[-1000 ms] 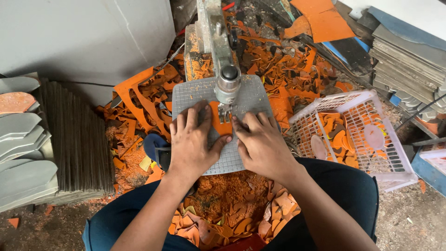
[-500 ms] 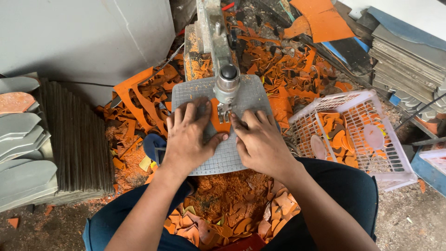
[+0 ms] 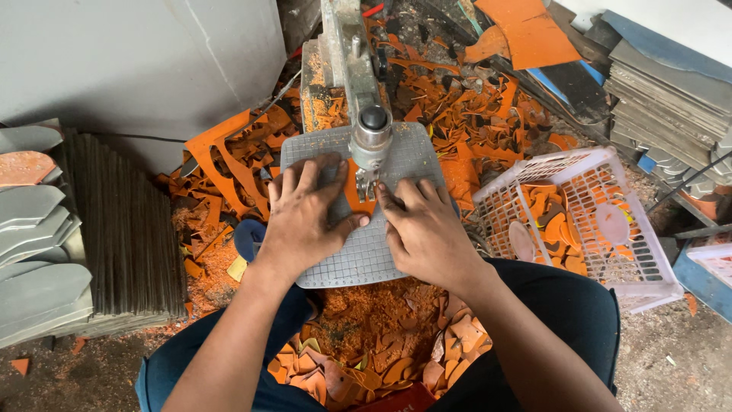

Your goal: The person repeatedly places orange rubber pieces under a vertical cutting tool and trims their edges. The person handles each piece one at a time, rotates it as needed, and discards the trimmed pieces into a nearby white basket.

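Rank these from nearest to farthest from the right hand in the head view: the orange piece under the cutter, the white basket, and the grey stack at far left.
1. Orange piece, touching the right hand at its fingertips.
2. White basket, to the right.
3. Grey stack, far left, beyond the left hand.
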